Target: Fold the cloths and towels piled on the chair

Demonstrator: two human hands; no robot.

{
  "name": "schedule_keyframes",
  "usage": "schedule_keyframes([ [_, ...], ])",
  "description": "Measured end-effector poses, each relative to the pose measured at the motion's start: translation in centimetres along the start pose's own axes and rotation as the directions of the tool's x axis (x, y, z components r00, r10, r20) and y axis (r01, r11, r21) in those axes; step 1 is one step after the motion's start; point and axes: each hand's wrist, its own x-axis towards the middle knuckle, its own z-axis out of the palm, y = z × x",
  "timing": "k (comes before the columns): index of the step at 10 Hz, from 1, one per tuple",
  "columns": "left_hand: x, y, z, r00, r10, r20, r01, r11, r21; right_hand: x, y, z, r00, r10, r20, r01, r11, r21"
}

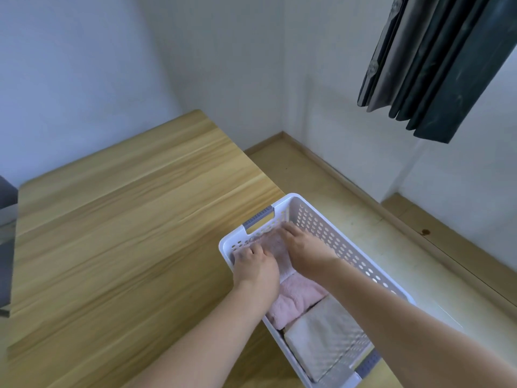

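Observation:
A white perforated basket [330,233] with grey handles stands beside the wooden table's right edge. Both my hands are inside its far end, pressing down on a folded pale pink towel [275,245]. My left hand [254,266] rests on the towel's left part, fingers curled over it. My right hand [303,246] lies on its right part, fingers reaching to the far wall of the basket. Closer to me in the basket sit a folded pink fluffy towel [293,302] and a folded beige towel [321,334]. No chair or cloth pile is in view.
A large wooden table [126,233] fills the left and middle. White walls meet in a corner behind it. A dark curtain [436,63] hangs at the upper right. Pale floor with a wooden skirting board [363,189] lies right of the basket. A dark object [5,247] shows at the left edge.

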Motion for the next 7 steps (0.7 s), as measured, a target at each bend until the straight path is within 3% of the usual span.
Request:
schedule_keyframes([
  [1, 2.2, 0.1, 0.3, 0.982, -0.034, 0.185, 0.044, 0.998, -0.051, 0.1, 0.3, 0.7, 0.982, 0.016, 0.190, 0.000, 0.996, -0.085],
  [2, 3.8, 0.6, 0.6, 0.966, -0.032, 0.257, 0.053, 0.996, -0.072, 0.8, 1.0, 1.6, 0.970, 0.078, 0.229, -0.042, 0.987, -0.158],
  [5, 4.8, 1.2, 2.8, 0.975, -0.058, 0.213, 0.070, 0.996, -0.048, 2.0, 1.7, 3.6, 0.973, 0.095, 0.211, -0.061, 0.985, -0.159],
  [6, 4.0, 0.8, 1.5, 0.971, -0.043, 0.236, 0.069, 0.992, -0.104, 1.0, 1.3, 2.7, 0.968, 0.136, 0.210, -0.119, 0.989, -0.091],
  [7, 1.9, -0.2, -0.6, 0.991, 0.005, 0.134, 0.020, 0.982, -0.186, -1.9, 0.2, -0.2, 0.974, 0.172, 0.150, -0.183, 0.982, 0.057],
])
